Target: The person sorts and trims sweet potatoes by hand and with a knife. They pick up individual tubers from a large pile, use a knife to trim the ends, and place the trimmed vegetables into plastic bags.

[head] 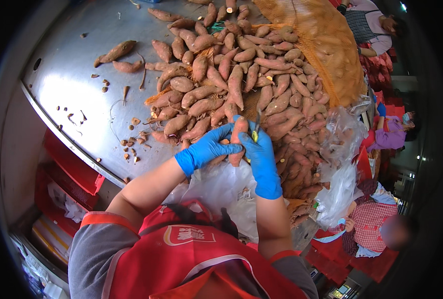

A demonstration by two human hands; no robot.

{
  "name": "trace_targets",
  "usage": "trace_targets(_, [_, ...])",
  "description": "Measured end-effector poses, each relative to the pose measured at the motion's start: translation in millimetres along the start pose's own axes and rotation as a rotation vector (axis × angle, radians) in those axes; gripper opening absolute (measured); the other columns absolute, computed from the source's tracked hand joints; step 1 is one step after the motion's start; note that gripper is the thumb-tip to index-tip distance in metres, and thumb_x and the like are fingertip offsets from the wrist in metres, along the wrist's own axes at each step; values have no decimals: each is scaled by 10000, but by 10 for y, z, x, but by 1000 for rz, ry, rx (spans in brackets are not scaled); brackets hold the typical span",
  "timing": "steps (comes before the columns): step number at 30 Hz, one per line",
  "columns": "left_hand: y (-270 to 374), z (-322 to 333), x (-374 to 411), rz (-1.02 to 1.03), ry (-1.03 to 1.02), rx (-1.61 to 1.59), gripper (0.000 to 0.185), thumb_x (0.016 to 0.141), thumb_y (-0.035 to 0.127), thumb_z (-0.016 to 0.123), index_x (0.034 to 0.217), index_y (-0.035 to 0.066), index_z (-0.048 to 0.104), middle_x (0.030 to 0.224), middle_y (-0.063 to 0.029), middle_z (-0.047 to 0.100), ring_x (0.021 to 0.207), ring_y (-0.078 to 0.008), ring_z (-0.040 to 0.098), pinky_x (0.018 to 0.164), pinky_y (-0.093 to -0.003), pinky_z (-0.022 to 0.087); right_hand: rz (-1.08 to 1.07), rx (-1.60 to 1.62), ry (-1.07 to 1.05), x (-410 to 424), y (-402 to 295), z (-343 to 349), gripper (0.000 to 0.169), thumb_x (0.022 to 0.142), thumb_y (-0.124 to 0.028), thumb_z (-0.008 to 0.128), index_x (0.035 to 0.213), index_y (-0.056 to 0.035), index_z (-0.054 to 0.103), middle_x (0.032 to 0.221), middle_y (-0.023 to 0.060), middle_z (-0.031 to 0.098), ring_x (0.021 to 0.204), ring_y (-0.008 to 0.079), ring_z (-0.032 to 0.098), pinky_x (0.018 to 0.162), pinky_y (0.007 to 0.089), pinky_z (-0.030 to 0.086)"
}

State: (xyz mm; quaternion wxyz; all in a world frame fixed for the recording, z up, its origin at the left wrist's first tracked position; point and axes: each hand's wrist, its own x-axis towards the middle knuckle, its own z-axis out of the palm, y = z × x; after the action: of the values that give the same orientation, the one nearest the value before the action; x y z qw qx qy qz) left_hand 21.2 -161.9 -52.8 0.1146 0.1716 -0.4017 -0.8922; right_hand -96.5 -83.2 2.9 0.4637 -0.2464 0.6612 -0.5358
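My left hand (pixel 208 148), in a blue disposable glove, is closed around a reddish sweet potato (pixel 238 130) held upright in front of my apron. Also gloved in blue, my right hand (pixel 259 159) grips a small knife (pixel 255 135) with a yellow-green handle, its blade pointing away from me. The right thumb lies close against the held sweet potato. Just beyond both hands spreads a large heap of sweet potatoes (pixel 234 80), some with pale cut ends. Under my hands lies a clear plastic bag (pixel 221 183).
An orange mesh sack (pixel 328 48) bulges at the heap's far right. Trimmed ends (pixel 131 142) litter the metal table (pixel 83 56) on the left. Red crates (pixel 66 175) stand below the table's edge. Crumpled clear plastic (pixel 339 175) lies to the right, where several people work.
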Motion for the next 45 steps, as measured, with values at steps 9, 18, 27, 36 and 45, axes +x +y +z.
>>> trace_targets(9, [-193,-215,-185,-140,-118,-357,401,766,159,613,1121,22,486,1076,-99,544,1023,-190,503,906,-316,382,-303,-632,174,993,403,-362,305,806,-222,571,971,32,538,904,123,612,752,186,579,631,312,459])
trace_targets(18, [251,-316,-351,73,-100,-407,583,734,305,574,1196,-20,428,1168,-124,503,1074,-216,471,969,-328,320,92,111,94,267,69,-85,326,807,-323,593,828,-2,540,674,17,519,568,106,475,485,230,373])
trace_targets(27, [92,-364,-15,158,-298,-478,507,669,264,606,1108,36,498,1071,-82,534,1037,-198,482,927,-322,353,-523,-1069,-8,-347,134,-167,346,673,-302,706,652,-14,515,561,98,495,469,214,480,452,315,381])
trace_targets(36, [-180,-245,73,305,-23,410,507,827,436,384,1136,45,481,985,-67,541,907,-169,497,848,-259,396,-858,-1186,-310,-559,-91,34,336,588,-285,722,564,-84,455,522,51,410,446,235,445,422,335,343])
trace_targets(45, [-74,-243,-89,212,10,-33,567,857,457,349,1261,60,369,1109,-89,521,968,-169,492,900,-279,363,-916,-1175,-464,-471,-108,128,265,624,-239,687,614,-87,471,552,56,423,467,238,456,417,345,350])
